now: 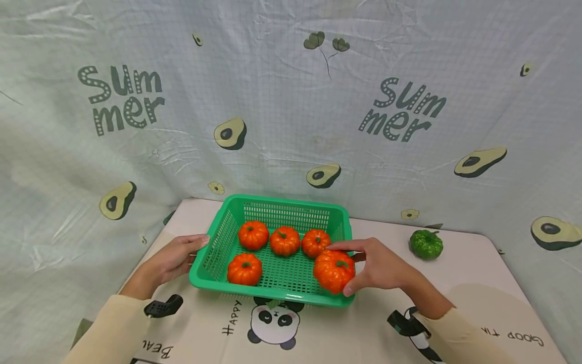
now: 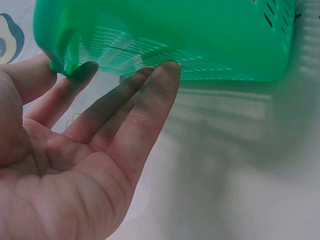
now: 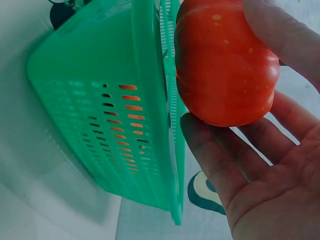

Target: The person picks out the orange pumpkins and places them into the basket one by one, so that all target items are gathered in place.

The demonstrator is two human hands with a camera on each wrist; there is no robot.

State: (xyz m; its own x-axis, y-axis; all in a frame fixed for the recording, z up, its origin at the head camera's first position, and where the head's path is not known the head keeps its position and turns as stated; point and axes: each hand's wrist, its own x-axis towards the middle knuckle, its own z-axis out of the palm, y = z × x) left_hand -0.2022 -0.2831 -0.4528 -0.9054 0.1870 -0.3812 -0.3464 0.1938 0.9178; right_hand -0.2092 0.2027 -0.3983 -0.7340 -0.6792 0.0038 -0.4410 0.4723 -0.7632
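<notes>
A green plastic basket (image 1: 273, 292) with slotted walls sits on the table, holding several small orange pumpkins (image 1: 253, 235). My left hand (image 1: 175, 258) pinches its left rim between thumb and index finger; in the left wrist view the other fingers (image 2: 145, 120) extend below the rim along the outer wall. Over the basket's front right corner, my right hand (image 1: 379, 265) grips another orange pumpkin (image 1: 334, 271) by its sides. The right wrist view has this pumpkin (image 3: 225, 65) level with the rim, thumb on one side and fingertips on the other.
A small green pumpkin (image 1: 426, 244) stands on the table to the right of the basket, toward the back. Behind the table hangs a printed curtain (image 1: 282, 101). The light table cover (image 1: 364, 333) carries a panda print in front of the basket.
</notes>
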